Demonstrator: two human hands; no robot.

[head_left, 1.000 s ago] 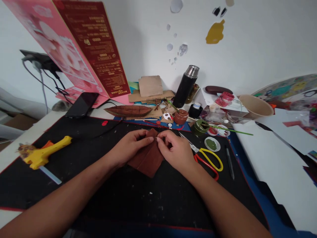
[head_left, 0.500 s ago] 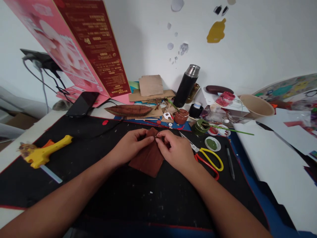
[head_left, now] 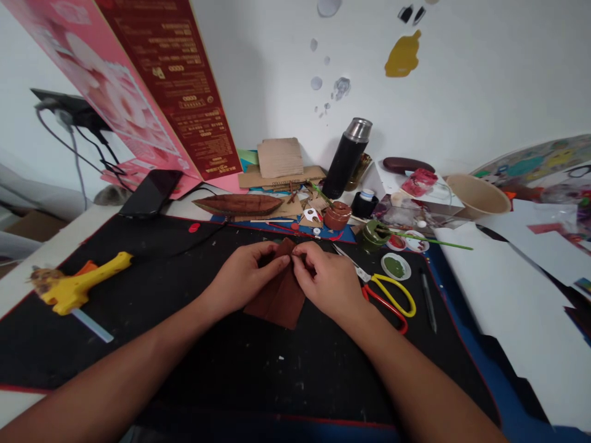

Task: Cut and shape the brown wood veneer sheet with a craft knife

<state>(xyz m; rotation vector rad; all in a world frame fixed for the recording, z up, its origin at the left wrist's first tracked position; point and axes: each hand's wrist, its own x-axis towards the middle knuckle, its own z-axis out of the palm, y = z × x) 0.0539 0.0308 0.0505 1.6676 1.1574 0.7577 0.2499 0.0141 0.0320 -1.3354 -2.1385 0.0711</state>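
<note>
A flat brown sheet (head_left: pixel 279 301), like painted card, lies slanted over the black mat with a crease or seam down it. My left hand (head_left: pixel 242 274) grips its upper left side, thumb on top and fingers partly behind. The thumb and forefinger of my right hand (head_left: pixel 325 277) are pinched together at the sheet's upper right edge, close to the left thumb tip. Whether a small piece sits in that pinch is too fine to see. Just right of my right hand lie scissors (head_left: pixel 381 292) with one yellow and one red handle, partly covered by the hand.
A yellow glue gun (head_left: pixel 80 286) lies at left on the black mat (head_left: pixel 221 375). Behind my hands are a brown boat-shaped piece (head_left: pixel 237 205), a black flask (head_left: pixel 347 159), paint jars (head_left: pixel 337 215) and card scraps. A dish of green paint (head_left: pixel 396 267) and a pen (head_left: pixel 428 301) lie at right.
The brown sheet has turned slightly, its lower left corner shifting right. Both hands keep nearly the same pinch at its upper part. The view has shifted a little.
</note>
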